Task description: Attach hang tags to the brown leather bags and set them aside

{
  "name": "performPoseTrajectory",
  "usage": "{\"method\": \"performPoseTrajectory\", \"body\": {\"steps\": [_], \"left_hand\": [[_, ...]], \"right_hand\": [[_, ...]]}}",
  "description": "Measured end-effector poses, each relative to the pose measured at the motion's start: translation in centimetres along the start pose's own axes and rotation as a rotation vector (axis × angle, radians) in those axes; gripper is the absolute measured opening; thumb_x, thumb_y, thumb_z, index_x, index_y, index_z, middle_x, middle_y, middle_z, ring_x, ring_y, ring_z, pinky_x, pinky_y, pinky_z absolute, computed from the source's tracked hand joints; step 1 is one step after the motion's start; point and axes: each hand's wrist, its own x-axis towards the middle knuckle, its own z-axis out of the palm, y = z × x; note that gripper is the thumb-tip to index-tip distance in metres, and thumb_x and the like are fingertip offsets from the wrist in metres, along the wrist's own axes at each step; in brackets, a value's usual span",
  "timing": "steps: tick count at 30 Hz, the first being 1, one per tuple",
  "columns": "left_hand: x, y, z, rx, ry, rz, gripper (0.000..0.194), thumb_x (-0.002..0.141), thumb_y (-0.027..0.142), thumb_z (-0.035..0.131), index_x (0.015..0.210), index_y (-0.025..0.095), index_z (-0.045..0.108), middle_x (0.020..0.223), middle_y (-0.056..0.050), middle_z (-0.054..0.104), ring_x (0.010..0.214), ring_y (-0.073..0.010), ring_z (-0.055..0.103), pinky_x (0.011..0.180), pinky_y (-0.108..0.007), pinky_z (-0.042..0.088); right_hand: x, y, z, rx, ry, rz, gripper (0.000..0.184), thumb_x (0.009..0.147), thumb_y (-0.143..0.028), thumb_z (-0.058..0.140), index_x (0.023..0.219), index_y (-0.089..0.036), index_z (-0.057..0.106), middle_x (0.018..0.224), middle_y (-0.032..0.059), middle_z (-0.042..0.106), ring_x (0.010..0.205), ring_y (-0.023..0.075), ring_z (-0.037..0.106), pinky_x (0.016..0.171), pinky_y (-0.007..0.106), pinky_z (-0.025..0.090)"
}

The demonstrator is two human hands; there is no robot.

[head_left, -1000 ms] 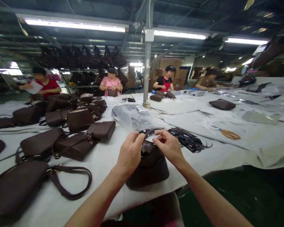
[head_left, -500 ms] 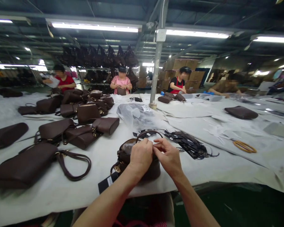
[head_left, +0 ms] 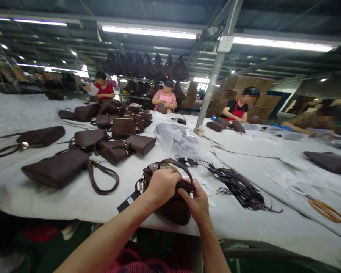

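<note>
A dark brown handbag [head_left: 174,214] stands at the table's near edge, its curved handle [head_left: 184,168] raised. My left hand [head_left: 165,185] is closed at the bag's top opening; its fingertips are partly hidden. On the bag's right side, my right hand [head_left: 198,199] grips the upper edge near the handle's base, thumb toward me and fingers behind. A black hang tag [head_left: 127,201] with a white label lies on the cloth to the left of the bag, partly behind my left forearm. Clear plastic shows inside the bag's opening.
Several brown handbags [head_left: 57,167] lie to the left. Black tags with cords [head_left: 238,185] are heaped to the right, with yellow-handled scissors [head_left: 328,211] beyond. A plastic bag [head_left: 173,138] and a metal post [head_left: 213,83] stand ahead. Co-workers sit across the table.
My right hand has gone from fingertips near my left hand to a grip on the bag's right side. The bag has turned slightly, and the view has swung left.
</note>
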Motion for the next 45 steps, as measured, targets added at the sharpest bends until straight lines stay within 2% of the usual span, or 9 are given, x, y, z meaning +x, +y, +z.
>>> {"method": "performPoseTrajectory", "body": {"steps": [3, 6, 14, 22, 28, 32, 36, 40, 45], "left_hand": [[-1.2, -0.2, -0.4, 0.085, -0.01, -0.126, 0.016, 0.087, 0.017, 0.054, 0.086, 0.016, 0.071, 0.088, -0.01, 0.072, 0.084, -0.0232, 0.066, 0.08, -0.034, 0.051], [-2.3, -0.5, -0.4, 0.031, -0.004, -0.227, 0.017, 0.088, 0.021, 0.055, 0.086, 0.018, 0.071, 0.09, -0.008, 0.073, 0.085, -0.0219, 0.066, 0.079, -0.032, 0.051], [-0.6, -0.7, -1.4, 0.132, 0.056, -0.206, 0.017, 0.084, 0.014, 0.052, 0.084, 0.014, 0.069, 0.088, -0.013, 0.069, 0.089, -0.0255, 0.062, 0.082, -0.037, 0.048], [-0.5, -3.3, -0.2, -0.006, 0.073, -0.388, 0.016, 0.086, 0.016, 0.052, 0.087, 0.018, 0.068, 0.097, -0.008, 0.069, 0.094, -0.0225, 0.062, 0.081, -0.033, 0.049], [1.1, -4.0, -0.1, 0.014, 0.103, -0.332, 0.019, 0.086, 0.012, 0.05, 0.087, 0.018, 0.068, 0.093, -0.007, 0.069, 0.093, -0.0217, 0.061, 0.08, -0.031, 0.048], [1.0, -6.3, -0.3, 0.056, 0.096, -0.376, 0.014, 0.084, 0.015, 0.053, 0.085, 0.019, 0.067, 0.091, -0.005, 0.069, 0.09, -0.0201, 0.062, 0.075, -0.028, 0.046], [0.4, -9.8, -1.5, 0.082, 0.15, -0.531, 0.011, 0.085, 0.018, 0.056, 0.082, 0.019, 0.067, 0.09, -0.006, 0.068, 0.087, -0.0193, 0.063, 0.073, -0.028, 0.044], [0.3, -11.9, -2.8, -0.029, 0.198, -0.505, 0.007, 0.08, 0.017, 0.062, 0.076, 0.02, 0.067, 0.082, -0.003, 0.069, 0.08, -0.0174, 0.062, 0.07, -0.026, 0.042], [-0.3, -13.3, -1.7, -0.321, 0.191, -0.579, 0.004, 0.073, 0.017, 0.066, 0.07, 0.018, 0.067, 0.068, 0.001, 0.067, 0.066, -0.014, 0.059, 0.061, -0.024, 0.04]], "right_hand": [[-0.9, -1.0, 1.5, -0.14, 0.046, -0.075, 0.017, 0.08, -0.037, 0.066, 0.087, -0.022, 0.063, 0.074, -0.0009, 0.061, 0.066, 0.0163, 0.054, 0.062, 0.029, 0.047], [-1.9, -1.0, 1.7, -0.227, 0.037, -0.107, 0.015, 0.084, -0.037, 0.062, 0.085, -0.023, 0.061, 0.072, -0.001, 0.06, 0.064, 0.0163, 0.053, 0.061, 0.029, 0.045], [-0.9, -2.3, 3.7, -0.353, 0.218, -0.112, 0.019, 0.084, -0.041, 0.059, 0.081, -0.023, 0.053, 0.068, -0.0007, 0.056, 0.062, 0.0178, 0.051, 0.06, 0.029, 0.042], [-0.2, -0.9, 4.5, -0.316, 0.186, -0.032, 0.023, 0.082, -0.044, 0.061, 0.08, -0.022, 0.055, 0.066, -0.0012, 0.057, 0.06, 0.0182, 0.052, 0.06, 0.029, 0.042], [0.5, -1.3, 5.1, -0.308, 0.192, -0.007, 0.022, 0.083, -0.043, 0.061, 0.079, -0.023, 0.052, 0.067, -0.0017, 0.054, 0.062, 0.0176, 0.05, 0.059, 0.028, 0.042], [0.2, -1.2, 5.6, -0.323, 0.155, -0.017, 0.022, 0.082, -0.041, 0.062, 0.077, -0.022, 0.052, 0.064, -0.0023, 0.052, 0.061, 0.0171, 0.049, 0.058, 0.028, 0.041], [-1.0, -0.6, 4.9, -0.272, 0.139, -0.006, 0.027, 0.081, -0.045, 0.064, 0.076, -0.021, 0.054, 0.062, -0.004, 0.05, 0.057, 0.0145, 0.045, 0.056, 0.026, 0.039], [-0.7, -0.5, 3.5, -0.218, 0.102, 0.035, 0.029, 0.079, -0.047, 0.065, 0.077, -0.02, 0.056, 0.062, -0.0042, 0.05, 0.057, 0.0137, 0.045, 0.056, 0.026, 0.039], [1.3, -0.8, 1.5, -0.279, -0.001, -0.018, 0.026, 0.079, -0.045, 0.064, 0.076, -0.02, 0.055, 0.064, -0.0038, 0.051, 0.059, 0.0142, 0.046, 0.058, 0.027, 0.04]]}}
